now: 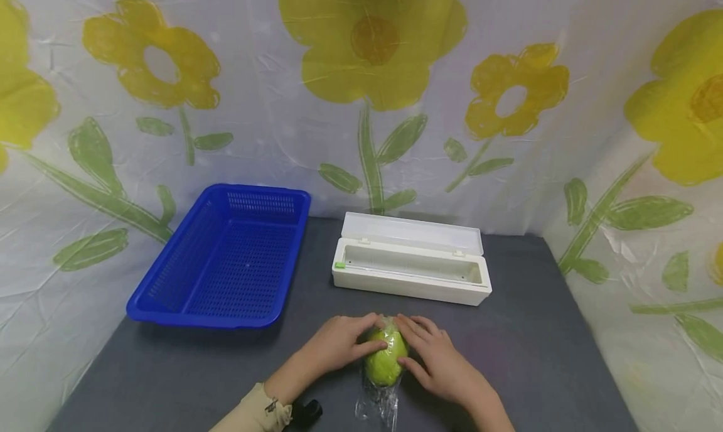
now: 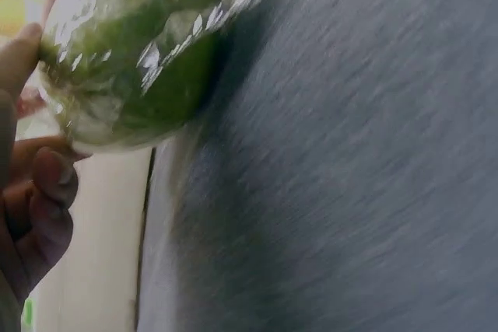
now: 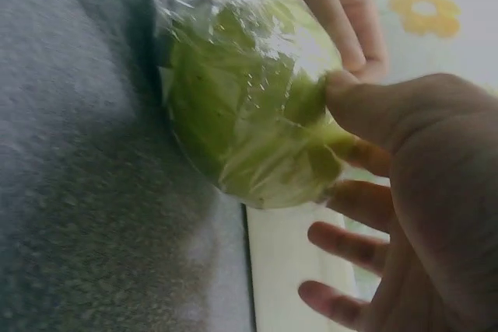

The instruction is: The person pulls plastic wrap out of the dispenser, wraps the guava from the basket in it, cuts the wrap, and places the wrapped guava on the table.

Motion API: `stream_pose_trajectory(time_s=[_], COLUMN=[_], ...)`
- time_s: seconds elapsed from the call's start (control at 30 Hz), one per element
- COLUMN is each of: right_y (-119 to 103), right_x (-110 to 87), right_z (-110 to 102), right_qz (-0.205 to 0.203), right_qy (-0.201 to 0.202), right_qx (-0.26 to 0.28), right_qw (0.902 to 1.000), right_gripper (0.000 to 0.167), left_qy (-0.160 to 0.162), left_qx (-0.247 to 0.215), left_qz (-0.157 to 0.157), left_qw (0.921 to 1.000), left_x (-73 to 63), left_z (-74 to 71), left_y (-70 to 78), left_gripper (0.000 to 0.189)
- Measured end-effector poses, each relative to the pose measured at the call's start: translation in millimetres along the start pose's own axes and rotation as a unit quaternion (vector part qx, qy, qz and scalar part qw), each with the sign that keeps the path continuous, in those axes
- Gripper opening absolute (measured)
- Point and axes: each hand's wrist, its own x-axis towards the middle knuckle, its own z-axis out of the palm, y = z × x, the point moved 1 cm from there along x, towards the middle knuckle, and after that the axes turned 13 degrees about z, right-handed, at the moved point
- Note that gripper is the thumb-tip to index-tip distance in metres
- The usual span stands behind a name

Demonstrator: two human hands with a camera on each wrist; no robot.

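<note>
A yellow-green fruit [image 1: 385,361] wrapped in clear plastic film lies on the dark grey table; its exact kind is hard to tell. Loose crumpled film [image 1: 377,404] trails from its near end. From the left, my left hand [image 1: 343,343] holds the fruit, thumb on top and fingertips at the far end. My right hand [image 1: 439,361] holds it from the opposite side between thumb and fingers. In the right wrist view, the film stretches shiny and creased over the fruit [image 3: 241,106], and the lower fingers stand spread away from it.
Behind the hands stands a long white box [image 1: 412,281] with its lid [image 1: 412,231] raised and a small green piece [image 1: 339,265] at its left end. A blue perforated basket [image 1: 211,319] sits at the left. Flower-printed sheeting [image 1: 254,137] hangs around the table [image 1: 536,356].
</note>
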Motion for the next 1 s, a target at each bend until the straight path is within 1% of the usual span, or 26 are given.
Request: stream_pose_trajectory(time_s=[0.07, 0.13, 0.27, 0.33, 0.4, 0.47, 0.53, 0.57, 0.6, 0.67, 0.77, 0.83, 0.9, 1.0], right_y=[-2, -2, -1, -2, -3, -5, -8, -10, -11, -14, -17, -18, -18, -16], right_x=[-2.1, -3.1, -2.4, -1.3, -0.3, 0.3, 0.0, -0.5, -1.3, -3.0, -4.2, -3.9, -3.1, -1.8], right_z=[1, 1, -1, -2, -2, 1, 5, 8, 10, 13, 16, 17, 17, 19], right_qz=[0.012, 0.018, 0.022, 0.022, 0.022, 0.028, 0.041, 0.049, 0.058, 0.073, 0.078, 0.080, 0.086, 0.099], right_qy=[-0.003, -0.009, -0.019, -0.023, -0.030, -0.042, -0.053, -0.055, -0.055, -0.049, -0.030, -0.022, -0.018, -0.021], right_qx=[-0.010, -0.006, 0.031, 0.051, 0.063, 0.065, 0.066, 0.065, 0.063, 0.058, 0.047, 0.040, 0.040, 0.045], right_qw=[0.9999, 0.9998, 0.9991, 0.9982, 0.9973, 0.9967, 0.9956, 0.9952, 0.9948, 0.9945, 0.9954, 0.9957, 0.9953, 0.9939], right_gripper=[0.068, 0.069, 0.071, 0.073, 0.074, 0.072, 0.070, 0.069, 0.068, 0.066, 0.064, 0.064, 0.063, 0.065], left_qy=[0.003, 0.007, 0.016, 0.005, -0.020, -0.063, -0.107, -0.125, -0.140, -0.155, -0.154, -0.148, -0.144, -0.141], left_qx=[0.009, 0.015, 0.023, 0.013, 0.010, 0.019, 0.032, 0.045, 0.057, 0.076, 0.101, 0.106, 0.088, 0.030], left_qz=[-0.001, -0.001, -0.009, -0.025, -0.039, -0.043, -0.039, -0.033, -0.029, -0.027, -0.030, -0.035, -0.046, -0.075], left_qw=[1.0000, 0.9999, 0.9996, 0.9996, 0.9990, 0.9969, 0.9929, 0.9906, 0.9882, 0.9846, 0.9825, 0.9826, 0.9845, 0.9868], left_x=[-1.6, -3.0, -2.0, 0.7, 4.7, 8.2, 11.3, 12.7, 13.6, 15.3, 16.9, 17.9, 18.6, 18.8], left_z=[1.2, 2.9, 3.0, 2.0, 1.7, 4.2, 8.0, 9.8, 11.8, 14.2, 14.4, 13.1, 11.2, 9.5], left_y=[3.8, 6.8, 10.5, 11.0, 12.1, 14.0, 17.6, 20.1, 22.4, 26.8, 30.2, 30.3, 28.9, 24.2], left_gripper=[0.034, 0.035, 0.040, 0.051, 0.061, 0.068, 0.067, 0.065, 0.066, 0.068, 0.067, 0.066, 0.067, 0.072])
